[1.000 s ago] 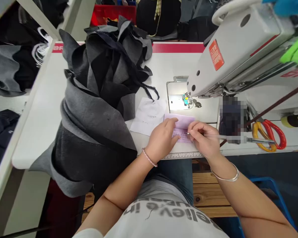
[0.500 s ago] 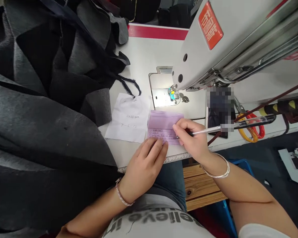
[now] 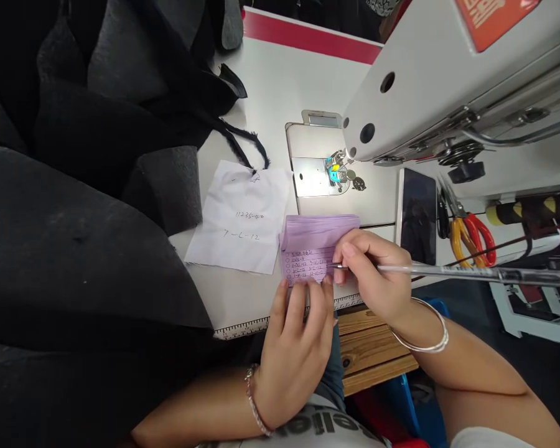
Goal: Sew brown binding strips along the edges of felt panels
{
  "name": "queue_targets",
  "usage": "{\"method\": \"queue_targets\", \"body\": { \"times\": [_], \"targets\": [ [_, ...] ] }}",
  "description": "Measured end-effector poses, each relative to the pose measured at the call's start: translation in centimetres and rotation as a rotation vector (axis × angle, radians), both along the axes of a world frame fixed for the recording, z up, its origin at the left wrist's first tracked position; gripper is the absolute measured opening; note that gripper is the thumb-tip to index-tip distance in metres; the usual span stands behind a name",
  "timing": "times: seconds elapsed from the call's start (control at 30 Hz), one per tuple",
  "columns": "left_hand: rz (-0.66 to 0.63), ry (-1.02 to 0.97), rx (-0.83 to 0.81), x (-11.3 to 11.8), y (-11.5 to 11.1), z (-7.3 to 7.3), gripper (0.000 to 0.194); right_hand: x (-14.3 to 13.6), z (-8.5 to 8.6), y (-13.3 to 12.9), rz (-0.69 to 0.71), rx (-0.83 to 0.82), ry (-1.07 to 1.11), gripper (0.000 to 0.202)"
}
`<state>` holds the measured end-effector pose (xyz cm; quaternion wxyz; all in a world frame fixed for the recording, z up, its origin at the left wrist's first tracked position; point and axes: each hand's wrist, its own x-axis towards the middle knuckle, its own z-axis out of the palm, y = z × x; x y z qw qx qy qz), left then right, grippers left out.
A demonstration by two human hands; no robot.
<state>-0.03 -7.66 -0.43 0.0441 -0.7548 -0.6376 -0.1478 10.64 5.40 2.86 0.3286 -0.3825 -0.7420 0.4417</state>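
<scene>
One pen clamped by right fingers; purple notepad edge under spread left fingers.

White worktop is carrying a sewing mach. on the R. Dk. grey/blk. fabric is covering the L side, w/ a handwritten ppr. sheet lying beside it & a purple notepad lying just R of that, nr. the front edge, where a ruler strip is running. Phone & scissors are lying further R.
</scene>
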Motion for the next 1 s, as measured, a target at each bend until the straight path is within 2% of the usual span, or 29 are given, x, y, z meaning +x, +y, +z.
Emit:
{"method": "queue_targets", "body": {
  "times": [0.1,0.33,0.57,0.73,1.0],
  "targets": [
    [-0.027,0.01,0.021,0.1,-0.2,-0.4,0.046,0.2,0.2,-0.1,0.025,0.001,-0.033,0.027],
    [-0.045,0.03,0.04,0.1,0.0,-0.7,0.05,0.4,0.0,0.4,-0.032,0.061,-0.087,0.035],
    [-0.041,-0.08,0.067,0.2,0.5,-0.8,0.04,0.6,-0.4,0.4,-0.052,0.071,-0.078,0.031],
    [-0.026,-0.12,0.118,0.1,0.6,-1.2,0.041,0.4,-0.3,0.4,-0.072,0.096,-0.092,0.034],
    [-0.031,-0.121,0.154,0.2,0.7,-1.7,0.039,0.6,-0.3,0.4,-0.025,0.1,-0.113,0.03]
  ]
}}
